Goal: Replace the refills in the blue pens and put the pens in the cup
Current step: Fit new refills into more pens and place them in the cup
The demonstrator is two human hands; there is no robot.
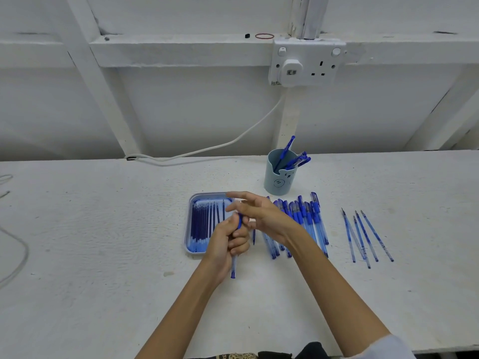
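My left hand [228,238] is closed around a blue pen [234,268] held nearly upright, its lower end sticking out below my fist. My right hand [255,212] hovers just above and to the right of it with the fingers spread, touching the pen's top. A pale blue tray [190,224] under my hands holds several dark blue refills [204,221]. A row of several capped blue pens [307,221] lies to the right of my hands. Further right lie several loose refills [365,235]. A light blue cup [278,172] behind holds several pens.
The white table [103,242] runs the full width, with its front edge close to my body. A white cable [207,149] runs along the back edge up to a wall socket [307,62]. A thin wire loop [15,255] lies at the far left.
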